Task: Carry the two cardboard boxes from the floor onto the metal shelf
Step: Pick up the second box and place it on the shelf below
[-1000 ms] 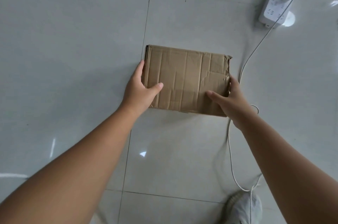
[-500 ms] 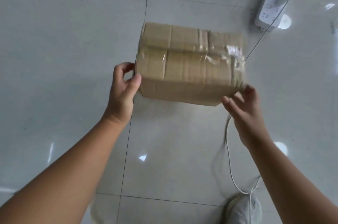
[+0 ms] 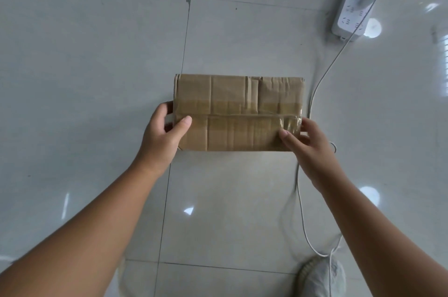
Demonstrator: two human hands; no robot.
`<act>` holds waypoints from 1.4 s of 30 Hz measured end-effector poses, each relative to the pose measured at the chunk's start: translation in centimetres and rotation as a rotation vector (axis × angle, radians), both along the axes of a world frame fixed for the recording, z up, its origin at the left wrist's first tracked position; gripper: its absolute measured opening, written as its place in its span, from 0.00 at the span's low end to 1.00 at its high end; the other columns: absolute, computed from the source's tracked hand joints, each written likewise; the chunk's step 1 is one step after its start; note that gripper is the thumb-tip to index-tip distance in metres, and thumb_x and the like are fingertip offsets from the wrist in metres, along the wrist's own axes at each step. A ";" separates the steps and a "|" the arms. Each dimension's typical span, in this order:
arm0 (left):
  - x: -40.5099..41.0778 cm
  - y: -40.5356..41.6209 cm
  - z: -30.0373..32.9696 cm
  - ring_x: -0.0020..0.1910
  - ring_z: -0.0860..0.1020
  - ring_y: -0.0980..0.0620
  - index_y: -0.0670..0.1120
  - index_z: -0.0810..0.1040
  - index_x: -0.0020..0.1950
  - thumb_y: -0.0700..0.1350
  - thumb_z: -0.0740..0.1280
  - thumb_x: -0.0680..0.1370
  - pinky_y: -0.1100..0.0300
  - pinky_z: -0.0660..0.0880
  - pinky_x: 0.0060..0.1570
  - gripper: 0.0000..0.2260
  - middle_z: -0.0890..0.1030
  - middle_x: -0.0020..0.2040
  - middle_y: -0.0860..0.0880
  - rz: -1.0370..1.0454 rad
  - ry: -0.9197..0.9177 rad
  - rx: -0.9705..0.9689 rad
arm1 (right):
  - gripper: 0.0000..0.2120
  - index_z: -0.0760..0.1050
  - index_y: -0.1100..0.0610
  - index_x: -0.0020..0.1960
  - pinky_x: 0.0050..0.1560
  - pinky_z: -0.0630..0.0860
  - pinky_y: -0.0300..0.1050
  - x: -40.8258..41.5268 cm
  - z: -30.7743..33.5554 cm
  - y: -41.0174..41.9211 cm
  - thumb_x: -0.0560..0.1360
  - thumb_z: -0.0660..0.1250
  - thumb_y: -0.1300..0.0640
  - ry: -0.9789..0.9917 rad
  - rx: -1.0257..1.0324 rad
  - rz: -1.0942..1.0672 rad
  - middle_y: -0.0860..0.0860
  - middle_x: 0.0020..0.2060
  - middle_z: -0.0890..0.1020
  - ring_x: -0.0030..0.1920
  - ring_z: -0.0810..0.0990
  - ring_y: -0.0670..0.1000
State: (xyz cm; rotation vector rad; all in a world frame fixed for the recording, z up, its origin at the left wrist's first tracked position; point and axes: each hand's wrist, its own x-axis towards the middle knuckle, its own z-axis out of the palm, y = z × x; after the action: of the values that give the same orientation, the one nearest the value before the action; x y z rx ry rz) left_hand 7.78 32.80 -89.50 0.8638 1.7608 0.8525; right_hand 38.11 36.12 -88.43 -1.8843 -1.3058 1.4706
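Observation:
One brown cardboard box (image 3: 238,112), sealed with tape along its middle seam, is held over the pale tiled floor with its taped face up. My left hand (image 3: 164,135) grips its left end, thumb on top and fingers round the side. My right hand (image 3: 306,144) grips its right end the same way. Whether the box rests on the floor or hangs just above it I cannot tell. A second box and the metal shelf are out of view.
A white power strip (image 3: 352,3) lies at the far right. Its white cable (image 3: 303,212) runs down the floor past the box's right side to my shoe (image 3: 320,277) at the bottom right.
The box has been turned over from its plain face to its taped face between my hands. Both hands have taken a fresh hold on its ends.

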 end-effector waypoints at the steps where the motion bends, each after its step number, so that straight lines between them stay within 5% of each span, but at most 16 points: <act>1: -0.3 -0.2 0.1 0.49 0.84 0.65 0.49 0.77 0.62 0.46 0.69 0.75 0.65 0.80 0.51 0.15 0.85 0.53 0.55 -0.007 -0.005 0.025 | 0.15 0.75 0.44 0.56 0.57 0.80 0.44 0.4 -0.1 -0.3 0.78 0.74 0.62 0.000 0.014 0.005 0.51 0.54 0.84 0.54 0.86 0.48; 4: -1.1 -1.9 -0.9 0.48 0.85 0.65 0.49 0.72 0.59 0.41 0.72 0.70 0.69 0.79 0.49 0.20 0.84 0.52 0.56 -0.055 -0.095 0.030 | 0.19 0.73 0.49 0.57 0.64 0.81 0.55 1.8 -1.4 -2.4 0.75 0.76 0.66 -0.037 -0.045 0.046 0.55 0.58 0.83 0.61 0.85 0.57; 7: -1.3 -4.2 -2.3 0.59 0.84 0.61 0.57 0.72 0.67 0.48 0.77 0.66 0.63 0.78 0.61 0.31 0.85 0.59 0.63 -0.242 -0.094 -0.104 | 0.28 0.73 0.47 0.62 0.66 0.79 0.59 2.0 -3.1 -4.4 0.65 0.80 0.49 -0.131 -0.164 0.130 0.49 0.56 0.86 0.59 0.86 0.53; 10: -0.9 -5.1 -3.3 0.64 0.82 0.58 0.59 0.72 0.70 0.47 0.81 0.69 0.57 0.76 0.68 0.33 0.84 0.64 0.58 -0.345 0.007 -0.135 | 0.29 0.73 0.40 0.58 0.63 0.81 0.60 1.7 -4.6 -5.2 0.60 0.77 0.40 -0.173 -0.206 0.182 0.44 0.55 0.86 0.57 0.87 0.48; 14: -1.0 -4.4 -3.7 0.59 0.83 0.63 0.57 0.73 0.67 0.41 0.83 0.69 0.66 0.77 0.62 0.32 0.85 0.60 0.60 -0.330 0.059 -0.110 | 0.26 0.72 0.34 0.56 0.63 0.81 0.55 1.1 -4.4 -4.7 0.64 0.80 0.46 -0.164 -0.160 0.197 0.40 0.56 0.84 0.56 0.85 0.41; 17: -1.4 -4.0 -3.5 0.60 0.83 0.62 0.62 0.72 0.67 0.49 0.82 0.66 0.65 0.78 0.62 0.33 0.84 0.60 0.64 -0.327 0.005 -0.123 | 0.29 0.70 0.34 0.58 0.66 0.76 0.47 0.8 -4.0 -4.0 0.69 0.82 0.55 -0.119 -0.150 0.185 0.46 0.61 0.82 0.62 0.82 0.45; 20: -1.6 -3.5 -3.3 0.67 0.81 0.57 0.61 0.72 0.72 0.56 0.77 0.68 0.61 0.78 0.66 0.33 0.84 0.64 0.63 -0.242 -0.084 -0.136 | 0.31 0.73 0.45 0.68 0.66 0.77 0.42 0.5 -3.5 -3.0 0.68 0.79 0.47 0.036 -0.125 0.106 0.48 0.61 0.84 0.59 0.84 0.41; 23: -1.5 -2.5 -3.2 0.69 0.81 0.54 0.57 0.71 0.76 0.58 0.75 0.71 0.53 0.76 0.70 0.34 0.83 0.67 0.59 -0.187 -0.104 -0.115 | 0.32 0.68 0.51 0.77 0.66 0.78 0.44 0.2 -3.4 -1.8 0.76 0.75 0.50 0.131 -0.087 0.026 0.47 0.65 0.83 0.64 0.83 0.43; 25: -1.3 -1.8 -3.0 0.65 0.82 0.59 0.60 0.71 0.74 0.56 0.77 0.68 0.62 0.78 0.63 0.35 0.84 0.64 0.65 -0.230 -0.091 -0.123 | 0.37 0.67 0.49 0.77 0.66 0.79 0.47 0.0 -3.6 -1.1 0.73 0.77 0.47 0.123 -0.073 0.033 0.46 0.66 0.82 0.65 0.82 0.45; 34: -1.6 -2.0 -3.6 0.66 0.76 0.74 0.62 0.48 0.84 0.38 0.86 0.64 0.60 0.74 0.70 0.62 0.75 0.64 0.79 -0.419 -0.068 -0.228 | 0.55 0.59 0.52 0.81 0.72 0.76 0.54 1.3 -4.8 -0.7 0.61 0.84 0.52 0.055 -0.062 0.243 0.48 0.72 0.75 0.72 0.75 0.48; 39: -1.5 -2.2 -3.0 0.66 0.79 0.68 0.59 0.53 0.84 0.36 0.85 0.65 0.58 0.77 0.68 0.58 0.78 0.67 0.69 -0.383 -0.049 -0.174 | 0.56 0.59 0.51 0.81 0.72 0.76 0.51 0.9 -4.2 -0.6 0.61 0.85 0.51 0.034 -0.030 0.270 0.47 0.72 0.75 0.72 0.75 0.46; 42: -1.8 -2.2 -1.7 0.64 0.80 0.66 0.57 0.55 0.84 0.34 0.84 0.66 0.63 0.78 0.65 0.56 0.79 0.69 0.62 -0.368 -0.045 -0.135 | 0.55 0.58 0.51 0.81 0.69 0.75 0.41 0.7 -3.1 -0.5 0.64 0.86 0.57 0.042 -0.019 0.286 0.42 0.69 0.75 0.68 0.75 0.35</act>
State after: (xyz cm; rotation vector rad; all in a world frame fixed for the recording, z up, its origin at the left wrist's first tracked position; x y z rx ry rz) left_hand 5.99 30.62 -91.17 1.0285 1.5359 0.5022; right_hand 38.85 35.58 -91.58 -1.7221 -1.5986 1.6548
